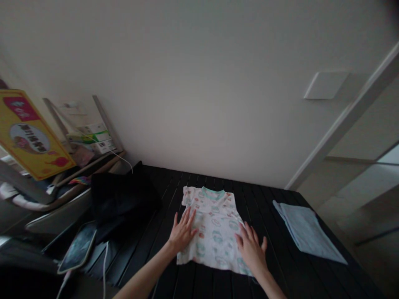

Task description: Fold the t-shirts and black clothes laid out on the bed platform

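A small white patterned T-shirt with a teal collar lies spread flat on a black slatted table, collar toward the wall. My left hand rests flat on the shirt's left side, fingers stretched out. On the shirt's lower right part lies my right hand, flat as well, fingers apart. Neither hand holds anything.
A folded pale blue cloth lies on the table's right side. A black garment or bag sits at the left, with a phone on a white cable beside it. Further left stand a yellow box and cluttered shelves. A wall rises behind the table.
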### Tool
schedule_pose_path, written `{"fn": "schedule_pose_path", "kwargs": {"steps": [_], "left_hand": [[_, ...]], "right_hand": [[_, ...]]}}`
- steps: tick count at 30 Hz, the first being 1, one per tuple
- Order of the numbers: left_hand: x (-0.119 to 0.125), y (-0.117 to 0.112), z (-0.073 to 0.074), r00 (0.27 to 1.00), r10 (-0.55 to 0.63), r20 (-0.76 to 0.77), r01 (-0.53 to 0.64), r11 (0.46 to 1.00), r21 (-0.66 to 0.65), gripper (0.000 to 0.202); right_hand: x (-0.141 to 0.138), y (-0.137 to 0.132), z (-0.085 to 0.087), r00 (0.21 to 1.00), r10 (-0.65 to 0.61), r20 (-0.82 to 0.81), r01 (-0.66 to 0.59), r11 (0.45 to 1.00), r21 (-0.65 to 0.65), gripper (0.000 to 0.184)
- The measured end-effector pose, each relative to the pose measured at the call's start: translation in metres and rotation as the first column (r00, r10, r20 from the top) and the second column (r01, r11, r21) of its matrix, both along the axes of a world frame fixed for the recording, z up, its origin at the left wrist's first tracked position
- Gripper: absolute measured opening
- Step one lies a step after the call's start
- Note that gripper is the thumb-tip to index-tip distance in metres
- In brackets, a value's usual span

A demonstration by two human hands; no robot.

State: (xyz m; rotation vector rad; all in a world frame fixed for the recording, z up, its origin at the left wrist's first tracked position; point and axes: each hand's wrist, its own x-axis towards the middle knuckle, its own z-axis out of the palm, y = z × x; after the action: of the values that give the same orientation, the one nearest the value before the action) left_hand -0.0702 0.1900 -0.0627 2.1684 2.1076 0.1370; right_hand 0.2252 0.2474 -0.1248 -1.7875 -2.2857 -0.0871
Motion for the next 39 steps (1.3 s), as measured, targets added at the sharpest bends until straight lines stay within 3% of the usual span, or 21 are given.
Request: {"fn": "schedule_pose_path", "kwargs": {"steps": [3, 6, 9, 12, 18, 21, 24, 29, 33, 35, 37, 39], "left_hand": [[-0.028, -0.018, 0.003, 0.99, -0.124, -0.07, 0.125, 0.992, 0.013, 0.071], [-0.039, -0.036, 0.006, 0.969, -0.223, -0.105, 0.23, 0.971, 0.062, 0.069], [-0.03, -0.038, 0.01, 0.988, -0.137, -0.071, 0.147, 0.977, 0.156, 0.057], [-0.011, -0.019, 0.014, 1.0, -0.03, 0.0, 0.03, 0.978, 0.208, 0.049], [0.007, 0.025, 0.004, 0.985, 0.174, 0.0, -0.174, 0.982, 0.068, 0.052], [0.005, 0.029, -0.007, 0.974, 0.226, -0.028, -0.224, 0.973, 0.06, 0.053], [0.003, 0.027, -0.015, 0.971, 0.236, -0.045, -0.231, 0.968, 0.098, 0.054], [0.004, 0.027, -0.022, 0.962, 0.259, -0.082, -0.248, 0.961, 0.123, 0.056], [0.005, 0.028, -0.024, 0.961, 0.264, -0.088, -0.25, 0.958, 0.142, 0.057], [0.005, 0.028, -0.026, 0.959, 0.269, -0.086, -0.253, 0.954, 0.162, 0.058], [0.004, 0.028, -0.028, 0.959, 0.271, -0.085, -0.252, 0.95, 0.186, 0.059], [0.002, 0.027, -0.03, 0.956, 0.282, -0.082, -0.261, 0.944, 0.202, 0.06]], "right_hand": [[0.018, -0.024, -0.001, 0.999, -0.032, 0.041, 0.03, 0.998, 0.05, 0.046], [0.026, -0.039, 0.01, 1.0, 0.004, 0.022, -0.005, 0.998, 0.055, 0.042], [0.017, -0.037, 0.028, 0.998, 0.002, -0.059, 0.002, 0.998, 0.068, 0.042], [-0.009, -0.024, 0.039, 0.995, 0.043, -0.095, -0.034, 0.995, 0.095, 0.041], [-0.052, -0.003, 0.022, 0.983, -0.184, -0.012, 0.182, 0.979, -0.091, 0.056], [-0.047, 0.009, 0.011, 0.985, -0.148, -0.09, 0.132, 0.977, -0.167, 0.052], [-0.026, 0.033, 0.012, 0.969, -0.134, -0.206, 0.104, 0.983, -0.149, 0.048], [0.012, 0.08, 0.026, 0.926, -0.299, -0.233, 0.285, 0.954, -0.092, 0.053], [0.008, 0.076, 0.036, 0.908, -0.39, -0.156, 0.395, 0.919, 0.0, 0.06], [-0.007, 0.06, 0.038, 0.936, -0.325, -0.133, 0.34, 0.934, 0.109, 0.062], [-0.021, 0.04, 0.035, 0.986, -0.131, -0.101, 0.147, 0.974, 0.174, 0.06], [-0.028, 0.023, 0.023, 0.995, 0.083, -0.05, -0.074, 0.985, 0.155, 0.058]]}}
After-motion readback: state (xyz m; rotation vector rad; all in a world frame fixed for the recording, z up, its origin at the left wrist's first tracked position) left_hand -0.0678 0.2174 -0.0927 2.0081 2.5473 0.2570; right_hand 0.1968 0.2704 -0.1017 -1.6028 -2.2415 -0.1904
